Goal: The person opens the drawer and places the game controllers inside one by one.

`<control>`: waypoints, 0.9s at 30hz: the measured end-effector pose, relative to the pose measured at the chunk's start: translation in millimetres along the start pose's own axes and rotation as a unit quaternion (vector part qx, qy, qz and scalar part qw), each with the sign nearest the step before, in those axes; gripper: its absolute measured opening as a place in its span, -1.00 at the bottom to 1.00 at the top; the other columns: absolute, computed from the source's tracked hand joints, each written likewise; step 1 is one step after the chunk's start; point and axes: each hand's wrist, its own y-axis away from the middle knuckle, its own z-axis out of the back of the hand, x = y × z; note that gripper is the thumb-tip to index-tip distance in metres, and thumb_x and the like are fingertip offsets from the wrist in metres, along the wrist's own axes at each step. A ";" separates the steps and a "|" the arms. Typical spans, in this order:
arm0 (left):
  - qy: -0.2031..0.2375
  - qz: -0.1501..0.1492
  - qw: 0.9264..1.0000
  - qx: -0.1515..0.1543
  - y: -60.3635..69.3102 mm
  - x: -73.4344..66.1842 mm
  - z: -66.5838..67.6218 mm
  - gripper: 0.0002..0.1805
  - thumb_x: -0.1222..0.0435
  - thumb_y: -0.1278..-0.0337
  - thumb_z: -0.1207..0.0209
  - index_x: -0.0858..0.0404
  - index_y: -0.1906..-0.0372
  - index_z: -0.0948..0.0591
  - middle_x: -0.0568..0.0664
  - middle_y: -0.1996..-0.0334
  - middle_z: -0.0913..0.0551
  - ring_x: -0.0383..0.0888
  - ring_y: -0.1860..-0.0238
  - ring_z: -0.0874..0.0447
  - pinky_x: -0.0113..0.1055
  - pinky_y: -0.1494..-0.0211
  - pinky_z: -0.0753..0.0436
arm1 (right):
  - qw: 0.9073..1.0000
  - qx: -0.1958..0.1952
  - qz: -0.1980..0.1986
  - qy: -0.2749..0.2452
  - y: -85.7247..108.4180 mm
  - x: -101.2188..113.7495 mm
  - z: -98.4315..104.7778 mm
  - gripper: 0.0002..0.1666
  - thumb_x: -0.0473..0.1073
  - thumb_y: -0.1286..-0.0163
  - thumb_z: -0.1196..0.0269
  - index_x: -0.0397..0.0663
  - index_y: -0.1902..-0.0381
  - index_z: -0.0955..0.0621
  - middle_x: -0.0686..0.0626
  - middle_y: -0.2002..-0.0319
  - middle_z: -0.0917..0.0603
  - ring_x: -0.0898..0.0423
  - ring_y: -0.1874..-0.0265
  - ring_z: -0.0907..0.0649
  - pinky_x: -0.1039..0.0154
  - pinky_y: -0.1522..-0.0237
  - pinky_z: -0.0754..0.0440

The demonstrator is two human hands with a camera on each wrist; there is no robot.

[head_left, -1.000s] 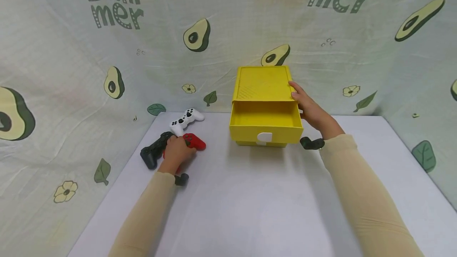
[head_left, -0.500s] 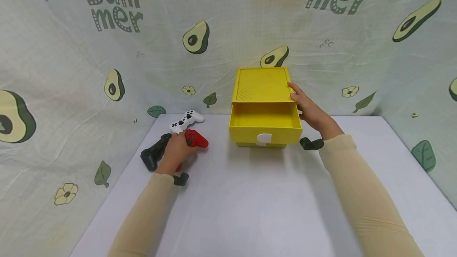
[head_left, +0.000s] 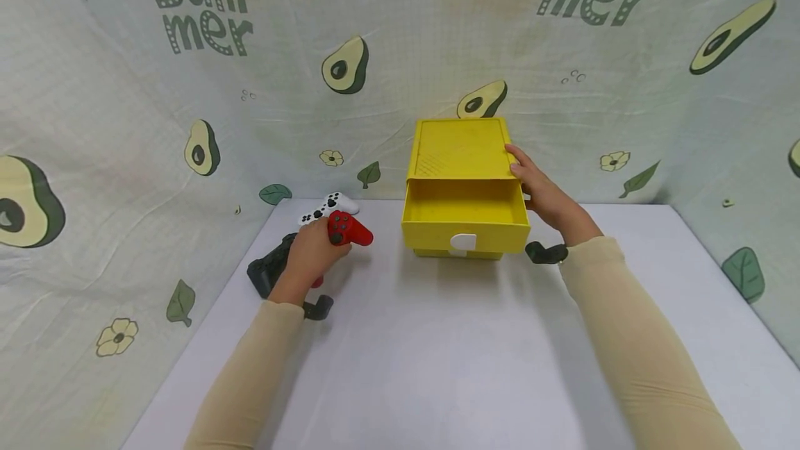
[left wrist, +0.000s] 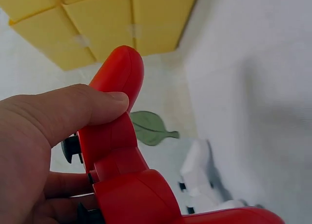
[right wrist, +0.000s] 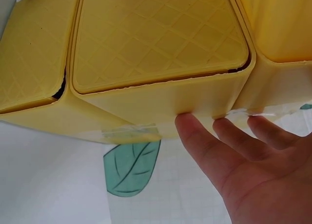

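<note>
My left hand (head_left: 312,255) grips a red game controller (head_left: 350,228) above the left part of the table; in the left wrist view the thumb presses on the red controller (left wrist: 114,146). A black controller (head_left: 269,269) lies beside that hand, partly covered by it. Just behind is a white controller (head_left: 340,204). On the yellow drawer unit (head_left: 462,148), the upper drawer (head_left: 465,235) is pulled out, with nothing visible inside. My right hand (head_left: 550,203) rests on the unit's right side, and the right wrist view has its fingertips touching the yellow wall (right wrist: 161,104).
The white table (head_left: 437,353) reaches to a patterned cloth (head_left: 281,117) hanging behind and at both sides. The drawer unit stands near the table's back edge. A dark strap piece (head_left: 546,253) sits at my right wrist, another (head_left: 319,307) at my left.
My left hand has lifted the red controller off the table and shifted it slightly away and to the right. The right hand and the drawer unit have stayed in place.
</note>
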 end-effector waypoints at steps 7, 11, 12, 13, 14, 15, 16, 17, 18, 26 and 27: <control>-0.020 -0.017 1.000 -0.015 4.4 -14.3 16.3 -0.36 0.10 -0.02 -0.35 0.38 -0.13 -0.43 0.21 0.04 -0.62 0.16 0.02 -0.53 0.05 0.01 -0.65 | 1.000 -0.004 0.005 0.003 1.2 -0.8 -2.4 -0.30 0.40 -0.46 0.27 0.72 -0.47 0.20 0.09 -0.58 0.25 -0.22 -0.51 -0.01 -0.43 -0.36 -0.07; -0.019 -0.028 0.999 -0.021 6.3 -20.5 23.6 -0.36 0.09 -0.02 -0.35 0.38 -0.12 -0.43 0.21 0.06 -0.62 0.15 0.05 -0.54 0.06 0.02 -0.65 | 1.000 -0.005 0.010 0.006 1.1 -1.8 -2.5 -0.30 0.40 -0.46 0.27 0.71 -0.48 0.20 0.08 -0.58 0.24 -0.24 -0.50 -0.02 -0.44 -0.35 -0.08; -0.019 -0.032 0.999 -0.023 6.5 -21.7 25.1 -0.36 0.09 -0.02 -0.35 0.38 -0.12 -0.44 0.21 0.07 -0.63 0.15 0.06 -0.54 0.06 0.03 -0.66 | 1.000 -0.006 0.011 0.008 1.2 -1.8 -2.5 -0.29 0.40 -0.46 0.27 0.70 -0.48 0.20 0.07 -0.58 0.24 -0.24 -0.50 -0.02 -0.44 -0.35 -0.08; -0.020 -0.037 0.999 -0.027 6.5 -22.6 26.3 -0.36 0.09 -0.02 -0.35 0.38 -0.11 -0.44 0.21 0.08 -0.63 0.15 0.07 -0.55 0.05 0.03 -0.66 | 1.000 -0.006 0.011 0.009 1.4 -1.8 -2.4 -0.29 0.41 -0.46 0.28 0.70 -0.48 0.20 0.07 -0.58 0.24 -0.25 -0.50 -0.02 -0.44 -0.34 -0.09; -0.020 -0.041 0.998 -0.031 6.4 -23.3 27.4 -0.36 0.09 -0.02 -0.35 0.38 -0.11 -0.44 0.21 0.09 -0.63 0.15 0.09 -0.56 0.05 0.04 -0.66 | 1.000 -0.006 0.011 0.010 1.5 -1.7 -2.3 -0.29 0.40 -0.46 0.28 0.70 -0.48 0.20 0.07 -0.58 0.24 -0.25 -0.50 -0.02 -0.44 -0.35 -0.08; -0.020 -0.046 0.998 -0.035 6.4 -24.2 28.8 -0.37 0.09 -0.02 -0.35 0.39 -0.10 -0.45 0.21 0.10 -0.64 0.15 0.10 -0.57 0.05 0.04 -0.65 | 1.000 -0.006 0.011 0.010 1.6 -1.7 -2.2 -0.29 0.41 -0.46 0.28 0.70 -0.48 0.20 0.07 -0.58 0.24 -0.25 -0.50 -0.02 -0.44 -0.35 -0.09; -0.019 -0.049 0.998 -0.039 6.4 -25.1 30.2 -0.37 0.10 -0.01 -0.35 0.39 -0.10 -0.45 0.21 0.11 -0.64 0.15 0.12 -0.57 0.05 0.04 -0.65 | 1.000 -0.006 0.011 0.011 1.6 -1.7 -2.2 -0.29 0.40 -0.46 0.28 0.69 -0.48 0.20 0.07 -0.58 0.24 -0.25 -0.50 -0.02 -0.44 -0.35 -0.09; -0.019 -0.052 0.998 -0.043 6.4 -25.8 31.5 -0.37 0.10 -0.01 -0.36 0.39 -0.09 -0.45 0.21 0.12 -0.64 0.14 0.13 -0.57 0.05 0.05 -0.65 | 1.000 -0.006 0.010 0.011 1.5 -1.7 -2.0 -0.29 0.40 -0.47 0.28 0.69 -0.48 0.21 0.08 -0.58 0.24 -0.24 -0.50 -0.02 -0.43 -0.35 -0.08; -0.018 -0.054 0.997 -0.047 6.2 -26.6 32.9 -0.38 0.10 0.00 -0.36 0.39 -0.09 -0.46 0.21 0.12 -0.65 0.14 0.13 -0.58 0.05 0.05 -0.66 | 1.000 -0.006 0.009 0.010 1.5 -1.5 -1.9 -0.30 0.40 -0.47 0.28 0.70 -0.48 0.20 0.08 -0.58 0.24 -0.24 -0.51 -0.02 -0.43 -0.36 -0.08; -0.016 -0.058 0.997 -0.051 6.8 -34.8 45.8 -0.39 0.09 -0.01 -0.35 0.36 -0.08 -0.45 0.19 0.14 -0.63 0.12 0.16 -0.56 0.03 0.08 -0.66 | 1.000 -0.006 0.004 0.009 -1.1 -1.3 -0.3 -0.30 0.36 -0.49 0.29 0.67 -0.49 0.22 0.06 -0.58 0.25 -0.24 -0.51 -0.01 -0.43 -0.35 -0.07; -0.016 -0.058 0.997 -0.051 6.7 -35.5 47.1 -0.39 0.09 -0.01 -0.35 0.36 -0.09 -0.45 0.19 0.13 -0.63 0.12 0.15 -0.56 0.03 0.07 -0.65 | 1.000 -0.006 0.004 0.010 -1.4 -1.1 -0.2 -0.30 0.36 -0.49 0.29 0.66 -0.49 0.22 0.06 -0.58 0.24 -0.25 -0.50 -0.02 -0.43 -0.35 -0.08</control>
